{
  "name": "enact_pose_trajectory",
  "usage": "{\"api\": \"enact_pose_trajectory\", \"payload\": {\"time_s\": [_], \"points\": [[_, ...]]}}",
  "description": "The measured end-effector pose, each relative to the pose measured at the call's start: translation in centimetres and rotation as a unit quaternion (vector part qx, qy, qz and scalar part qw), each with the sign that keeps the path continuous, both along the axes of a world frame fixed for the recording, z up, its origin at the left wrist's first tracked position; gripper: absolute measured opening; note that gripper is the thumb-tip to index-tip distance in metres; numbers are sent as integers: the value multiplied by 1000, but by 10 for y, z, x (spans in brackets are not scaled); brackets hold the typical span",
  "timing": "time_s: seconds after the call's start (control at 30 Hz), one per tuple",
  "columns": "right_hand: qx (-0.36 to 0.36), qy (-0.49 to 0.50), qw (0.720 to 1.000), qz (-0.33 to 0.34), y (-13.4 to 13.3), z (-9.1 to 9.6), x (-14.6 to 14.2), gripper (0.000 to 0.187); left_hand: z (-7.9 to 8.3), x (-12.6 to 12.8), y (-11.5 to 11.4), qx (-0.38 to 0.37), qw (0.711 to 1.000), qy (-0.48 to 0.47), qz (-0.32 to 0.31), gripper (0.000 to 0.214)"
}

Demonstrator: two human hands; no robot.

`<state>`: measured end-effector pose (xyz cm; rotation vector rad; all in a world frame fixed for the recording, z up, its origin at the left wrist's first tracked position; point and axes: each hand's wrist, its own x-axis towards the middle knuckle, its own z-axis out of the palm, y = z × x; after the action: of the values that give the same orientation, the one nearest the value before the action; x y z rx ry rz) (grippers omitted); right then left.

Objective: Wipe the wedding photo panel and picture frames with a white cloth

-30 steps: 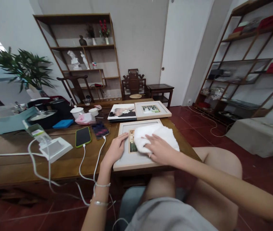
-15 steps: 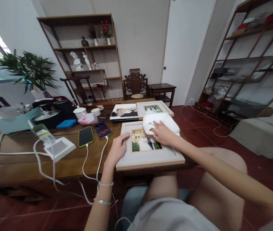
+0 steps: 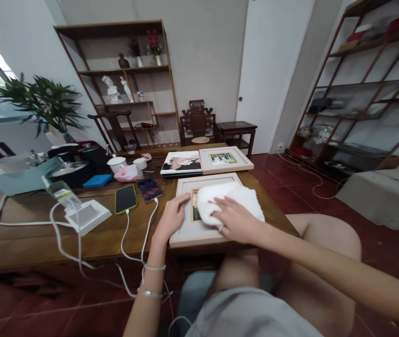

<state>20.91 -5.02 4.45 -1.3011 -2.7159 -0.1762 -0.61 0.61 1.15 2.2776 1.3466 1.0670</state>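
Note:
A light wooden picture frame (image 3: 199,239) with a pale grey mat lies flat near the table's front edge. My right hand (image 3: 236,220) presses a folded white cloth (image 3: 225,194) onto it, fingers spread over the cloth. Most of the photo (image 3: 195,213) in the frame is hidden under the cloth; only its left strip shows. My left hand (image 3: 173,216) grips the frame's left edge, its fingers reaching over onto the mat. Just behind lie a second framed photo (image 3: 224,159) and a stack of prints or albums (image 3: 181,164).
Left of the frame, two phones (image 3: 125,199) are plugged into white cables on the wooden table (image 3: 38,238). A white stand (image 3: 87,216), a blue box (image 3: 97,180), a pink bag (image 3: 128,173) and a pot (image 3: 69,169) are further left. Shelves and chairs stand behind.
My right hand has slid the cloth toward me and slightly left, from the frame's upper right corner over the photo. My left hand has stayed at the left edge.

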Motion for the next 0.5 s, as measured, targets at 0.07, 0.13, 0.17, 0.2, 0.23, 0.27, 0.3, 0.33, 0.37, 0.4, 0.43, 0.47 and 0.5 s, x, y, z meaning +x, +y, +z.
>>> {"api": "enact_pose_trajectory", "payload": {"time_s": [0.07, 0.13, 0.17, 0.2, 0.23, 0.27, 0.3, 0.33, 0.37, 0.4, 0.43, 0.47, 0.5], "points": [[19, -3, 999, -32, 35, -3, 7, 36, 1, -1, -1, -1, 1000, 1, -1, 41], [37, -2, 997, -61, 67, -2, 15, 37, 1, -1, -1, -1, 1000, 2, -1, 41], [44, -2, 996, -73, 81, 0, 18, 38, 1, -1, -1, -2, 1000, 3, 0, 40], [50, -3, 995, -83, 92, 2, 20, 38, 1, -2, 0, -2, 1000, 3, -1, 40], [53, -6, 995, -88, 99, 5, 22, 37, 1, -2, 0, -3, 1000, 4, -1, 40], [52, -11, 995, -87, 104, 6, 23, 37, 1, -2, 0, -3, 1000, 5, -2, 40], [50, -17, 995, -82, 105, 8, 22, 36, 1, -2, 0, -4, 1000, 5, -1, 40], [46, -24, 996, -73, 103, 9, 21, 35, 1, -2, 0, -4, 1000, 5, -1, 40], [40, -31, 997, -63, 98, 9, 20, 34, 0, -2, 1, -5, 1000, 6, 0, 41], [33, -39, 997, -53, 90, 9, 18, 32, 0, -2, 1, -5, 1000, 5, 2, 41], [26, -47, 998, -42, 79, 10, 17, 31, -1, -2, 1, -5, 1000, 5, 3, 41], [18, -54, 998, -31, 67, 11, 16, 30, -1, -2, 2, -5, 1000, 4, 5, 41], [10, -61, 998, -23, 52, 13, 14, 29, -2, -2, 2, -5, 1000, 4, 6, 41]]}}
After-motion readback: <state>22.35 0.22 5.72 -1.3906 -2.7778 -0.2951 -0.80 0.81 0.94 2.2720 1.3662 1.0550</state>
